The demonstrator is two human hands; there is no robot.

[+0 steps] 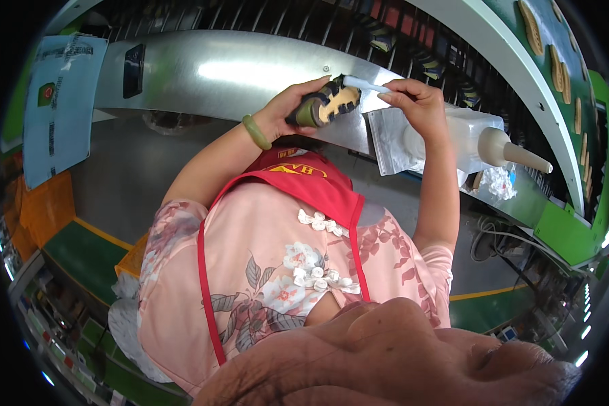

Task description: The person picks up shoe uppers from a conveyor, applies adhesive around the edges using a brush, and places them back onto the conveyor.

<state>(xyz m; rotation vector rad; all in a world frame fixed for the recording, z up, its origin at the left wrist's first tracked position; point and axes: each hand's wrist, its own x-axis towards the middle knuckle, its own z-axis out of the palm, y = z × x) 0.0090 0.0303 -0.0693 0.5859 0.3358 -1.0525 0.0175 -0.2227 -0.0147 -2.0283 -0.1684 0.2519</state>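
My left hand (292, 103), with a green bangle on its wrist, grips a small shoe (333, 105) over the metal ledge. The shoe is olive and dark, with its tan underside turned up and partly in view. Between the thumb and fingers of my right hand (416, 103) is a slim pale blue brush-like tool (367, 84). Its far end meets the edge of the shoe, and I cannot make out the tip. Close by my right forearm stands a translucent white container (459, 135) with a long cone-shaped nozzle (521, 155).
Beyond the metal ledge (183, 64) runs a rack of dark rods with several shoes (430, 66) on it. At the right, tan soles (558, 71) lie on a green belt. A dark phone (134, 71) rests at the left, beside a hanging blue sheet (61, 115). Crumpled clear plastic (499, 183) lies beyond the container.
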